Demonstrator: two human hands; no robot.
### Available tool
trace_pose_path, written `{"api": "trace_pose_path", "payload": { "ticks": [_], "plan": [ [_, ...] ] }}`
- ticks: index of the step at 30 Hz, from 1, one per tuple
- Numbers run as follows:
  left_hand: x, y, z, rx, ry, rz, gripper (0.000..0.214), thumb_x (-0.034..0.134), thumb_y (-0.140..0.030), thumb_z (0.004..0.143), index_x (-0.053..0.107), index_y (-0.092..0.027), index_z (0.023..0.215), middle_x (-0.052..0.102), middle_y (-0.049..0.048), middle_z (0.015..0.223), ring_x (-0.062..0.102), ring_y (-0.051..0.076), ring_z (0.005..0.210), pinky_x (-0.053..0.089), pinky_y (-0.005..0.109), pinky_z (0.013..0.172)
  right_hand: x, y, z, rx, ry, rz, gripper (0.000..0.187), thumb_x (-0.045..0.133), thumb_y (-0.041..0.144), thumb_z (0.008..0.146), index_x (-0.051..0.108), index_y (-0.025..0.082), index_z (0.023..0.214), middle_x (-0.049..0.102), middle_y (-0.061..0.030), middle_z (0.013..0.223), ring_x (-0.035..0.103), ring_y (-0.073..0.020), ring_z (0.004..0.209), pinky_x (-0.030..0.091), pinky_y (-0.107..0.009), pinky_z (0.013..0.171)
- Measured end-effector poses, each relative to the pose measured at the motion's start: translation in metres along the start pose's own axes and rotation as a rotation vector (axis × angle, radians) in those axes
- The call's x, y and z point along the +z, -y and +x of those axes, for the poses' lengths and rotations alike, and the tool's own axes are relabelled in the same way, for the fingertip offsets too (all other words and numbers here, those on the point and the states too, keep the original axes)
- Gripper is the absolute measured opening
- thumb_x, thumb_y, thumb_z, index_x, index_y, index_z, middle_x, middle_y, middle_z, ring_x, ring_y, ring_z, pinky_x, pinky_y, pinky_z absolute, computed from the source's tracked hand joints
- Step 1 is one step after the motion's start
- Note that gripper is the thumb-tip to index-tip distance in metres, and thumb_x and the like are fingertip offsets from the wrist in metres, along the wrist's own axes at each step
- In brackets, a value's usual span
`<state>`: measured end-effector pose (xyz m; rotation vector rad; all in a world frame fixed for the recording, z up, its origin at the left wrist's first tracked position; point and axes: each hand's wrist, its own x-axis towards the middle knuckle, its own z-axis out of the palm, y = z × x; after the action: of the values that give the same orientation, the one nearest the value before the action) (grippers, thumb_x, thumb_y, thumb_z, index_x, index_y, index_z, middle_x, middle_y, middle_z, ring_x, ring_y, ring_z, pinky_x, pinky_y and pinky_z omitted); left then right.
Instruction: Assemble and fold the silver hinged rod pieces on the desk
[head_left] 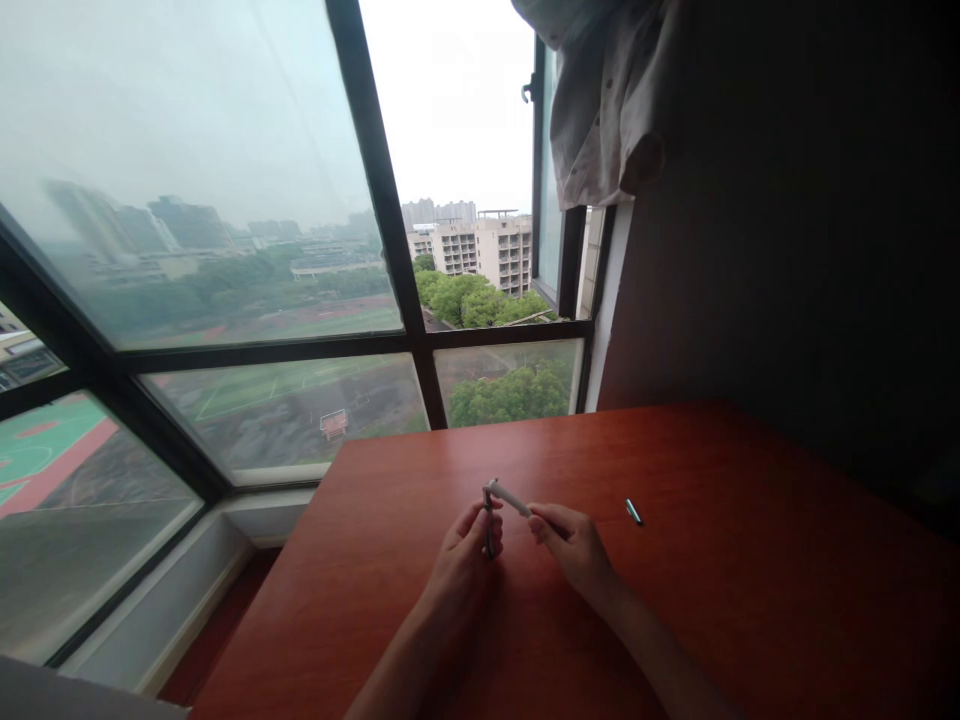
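And here we are in the head view, looking down on a glossy reddish-brown worktop (382,530), take twelve o'clock as straight ahead towards the dark-framed window (418,340). Both bare hands are busy in the middle! The left hand (465,546) has its fingers closed around a slim dark rod-like piece (489,543), held nearly upright along the twelve-to-six line. The right hand (576,550) pinches the near end of a slender pale grey-white tube (511,498), its far end pointing to ten o'clock, right at the top of the dark piece. Are they joined there, or only touching? Too small to tell from where I'm standing.

Out at three o'clock from the hands, a small, shiny, silver-and-dark-green stick-shaped item (634,512) lies alone on the worktop, neither hand near it. Up at one o'clock a grey cloth garment (604,130) hangs by the window.

My reading of the step: the two slim pieces are being worked against each other at their upper ends. The next move seems to call for a firm left grip and a delicate right pinch, with careful control of the angle at that meeting point.
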<state>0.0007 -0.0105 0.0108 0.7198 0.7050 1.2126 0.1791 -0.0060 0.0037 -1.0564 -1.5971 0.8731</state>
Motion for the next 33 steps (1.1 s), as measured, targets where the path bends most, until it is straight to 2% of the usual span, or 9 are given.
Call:
{"api": "trace_pose_path", "payload": {
  "ticks": [6,11,15,18,21,25,28,33],
  "plan": [
    [0.006,-0.003,-0.003,-0.031,0.036,-0.057,0.025,0.074,-0.035,0.077,0.068,-0.017,0.093,0.051,0.0006,0.074,0.045,0.009,0.068,0.036,0.021,0.061,-0.002,0.001,0.002,-0.003,-0.047,-0.024,0.041,0.050,0.049,0.089,0.072,0.014,0.085,0.063,-0.0038,0.067,0.058,-0.0169,0.064,0.044,-0.025,0.060],
    [0.004,-0.001,-0.002,0.005,0.027,0.006,0.029,0.076,-0.038,0.074,0.069,-0.017,0.094,0.055,0.0016,0.076,0.047,0.010,0.068,0.038,0.023,0.065,0.000,-0.002,0.001,0.043,-0.066,0.048,0.042,0.052,0.050,0.088,0.071,0.013,0.086,0.057,-0.0025,0.064,0.053,-0.0148,0.061,0.040,-0.023,0.055],
    [-0.001,-0.002,0.002,0.172,-0.050,0.235,0.032,0.074,-0.041,0.075,0.071,-0.017,0.096,0.059,0.0018,0.074,0.050,0.013,0.071,0.041,0.025,0.070,0.003,-0.003,-0.001,0.176,0.021,0.275,0.047,0.053,0.055,0.086,0.070,0.013,0.098,0.049,0.0014,0.059,0.042,-0.0095,0.050,0.030,-0.021,0.045],
    [-0.003,-0.006,0.001,0.290,-0.119,0.465,0.033,0.073,-0.040,0.075,0.073,-0.017,0.099,0.065,0.0037,0.080,0.054,0.017,0.078,0.043,0.028,0.077,0.004,0.000,-0.001,0.258,0.089,0.432,0.050,0.055,0.058,0.084,0.068,0.012,0.096,0.045,0.0036,0.056,0.034,-0.0061,0.044,0.023,-0.020,0.040],
    [-0.003,-0.010,0.000,0.357,-0.159,0.575,0.034,0.071,-0.040,0.075,0.073,-0.018,0.102,0.069,0.0057,0.090,0.057,0.020,0.083,0.045,0.031,0.079,0.004,0.005,0.000,0.301,0.128,0.503,0.050,0.056,0.059,0.083,0.067,0.012,0.094,0.046,0.0044,0.055,0.031,-0.0043,0.039,0.018,-0.019,0.037],
    [-0.005,-0.014,-0.001,0.486,-0.200,0.703,0.031,0.068,-0.039,0.079,0.072,-0.019,0.101,0.069,0.0068,0.095,0.060,0.022,0.088,0.046,0.030,0.079,0.002,0.005,-0.001,0.317,0.163,0.526,0.047,0.056,0.058,0.083,0.066,0.013,0.091,0.047,0.0046,0.055,0.032,-0.0039,0.038,0.019,-0.019,0.036],
    [-0.007,-0.016,0.001,0.535,-0.174,0.785,0.028,0.065,-0.037,0.081,0.072,-0.019,0.101,0.068,0.0075,0.094,0.061,0.022,0.090,0.047,0.029,0.079,0.002,0.000,0.000,0.317,0.174,0.510,0.047,0.055,0.059,0.083,0.065,0.013,0.089,0.048,0.0048,0.054,0.032,-0.0042,0.037,0.019,-0.019,0.035],
    [-0.007,-0.020,0.002,0.535,-0.047,0.917,0.025,0.062,-0.034,0.084,0.073,-0.019,0.101,0.067,0.0079,0.090,0.061,0.022,0.085,0.047,0.030,0.075,0.002,-0.007,0.001,0.309,0.155,0.468,0.049,0.055,0.061,0.082,0.065,0.013,0.087,0.049,0.0050,0.052,0.032,-0.0043,0.036,0.019,-0.020,0.035]
  ]
}}
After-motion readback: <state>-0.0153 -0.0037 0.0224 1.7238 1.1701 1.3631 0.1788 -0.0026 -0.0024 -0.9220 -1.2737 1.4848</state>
